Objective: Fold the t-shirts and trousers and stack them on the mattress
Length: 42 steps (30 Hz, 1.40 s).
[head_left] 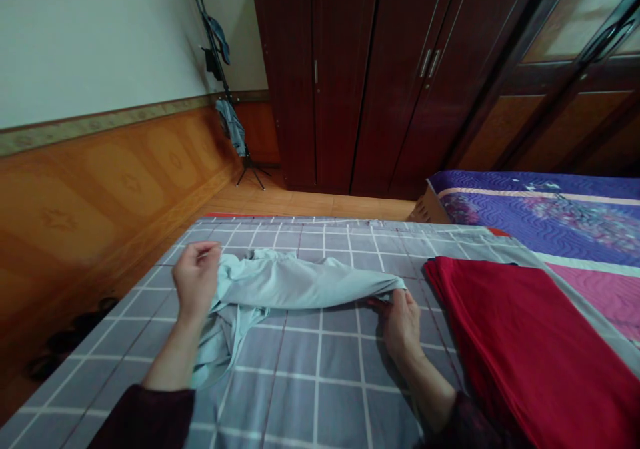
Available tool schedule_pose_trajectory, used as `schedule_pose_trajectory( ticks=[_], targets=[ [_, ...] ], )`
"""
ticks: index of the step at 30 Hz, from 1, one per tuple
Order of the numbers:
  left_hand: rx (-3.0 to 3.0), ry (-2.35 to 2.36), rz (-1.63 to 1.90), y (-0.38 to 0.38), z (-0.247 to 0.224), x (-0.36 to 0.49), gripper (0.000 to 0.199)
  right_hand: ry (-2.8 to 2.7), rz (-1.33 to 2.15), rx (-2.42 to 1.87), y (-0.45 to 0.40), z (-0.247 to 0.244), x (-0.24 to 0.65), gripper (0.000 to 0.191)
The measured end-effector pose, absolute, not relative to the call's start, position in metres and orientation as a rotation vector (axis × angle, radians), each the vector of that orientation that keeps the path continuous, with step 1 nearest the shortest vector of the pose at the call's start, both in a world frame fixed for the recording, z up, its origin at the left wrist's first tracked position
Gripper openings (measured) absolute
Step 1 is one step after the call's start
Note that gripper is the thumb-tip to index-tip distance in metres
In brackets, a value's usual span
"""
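A pale mint-green garment (305, 284) lies stretched sideways across the grey checked bed cover (325, 369). Its left part is bunched, with folds hanging toward me, and its exact kind cannot be made out. At its left end my left hand (196, 279) is closed in a pinch on the fabric, raised a little off the bed. The narrow right end is pinched between the thumb and fingers of my right hand (403, 322), low over the cover.
A folded red cloth (530, 342) lies on the bed to my right. Beyond it is another bed with a purple floral cover (540, 202). Dark wardrobes (340, 102) stand behind, and a coat rack (217, 56) holds clothes in the corner. Dark shoes (70, 336) sit on the left floor.
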<state>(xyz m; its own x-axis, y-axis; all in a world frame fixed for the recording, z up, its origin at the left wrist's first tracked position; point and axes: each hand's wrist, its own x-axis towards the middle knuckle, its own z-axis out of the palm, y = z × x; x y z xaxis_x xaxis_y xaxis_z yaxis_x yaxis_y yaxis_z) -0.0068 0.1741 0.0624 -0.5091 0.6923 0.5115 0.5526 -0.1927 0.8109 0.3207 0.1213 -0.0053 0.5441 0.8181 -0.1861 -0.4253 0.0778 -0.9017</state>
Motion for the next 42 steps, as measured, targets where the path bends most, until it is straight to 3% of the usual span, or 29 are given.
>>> schedule_pose_trajectory(
  ticks=[4, 6, 10, 15, 20, 23, 26, 34, 42],
  targets=[
    [2.163, 1.485, 0.951, 0.143, 0.048, 0.061, 0.014, -0.673, 0.917, -1.276, 0.112, -0.004, 0.319, 0.031],
    [2.392, 1.376, 0.644, 0.133, 0.039, 0.083, 0.024, -0.909, 0.802, -1.304, 0.103, -0.003, 0.317, 0.037],
    [2.4, 1.421, 0.406, 0.124, 0.043, 0.091, 0.019, -1.513, 0.619, -1.089, 0.085, 0.004, 0.31, 0.033],
    [2.075, 0.867, 0.049, 0.118, 0.078, 0.072, 0.009, -1.748, 0.494, -0.96, 0.079, 0.012, 0.302, 0.017],
    [2.113, 1.315, 0.474, 0.134, 0.068, 0.06, 0.029, -1.524, 0.569, -1.089, 0.088, 0.004, 0.305, 0.022],
    [2.206, 1.45, 0.426, 0.141, 0.056, 0.058, 0.032, -1.472, 0.631, -1.168, 0.092, -0.001, 0.306, 0.022],
    [2.152, 1.151, 0.187, 0.134, 0.065, 0.058, 0.011, -1.47, 0.664, -1.179, 0.093, -0.004, 0.306, 0.021],
    [1.988, 0.404, 0.369, 0.098, 0.131, 0.031, 0.014, -1.142, 0.83, -1.282, 0.1, -0.011, 0.306, 0.026],
    [1.074, 0.964, 1.672, 0.125, 0.125, 0.006, 0.018, -0.901, 0.958, -1.248, 0.108, -0.015, 0.307, 0.041]
  ],
)
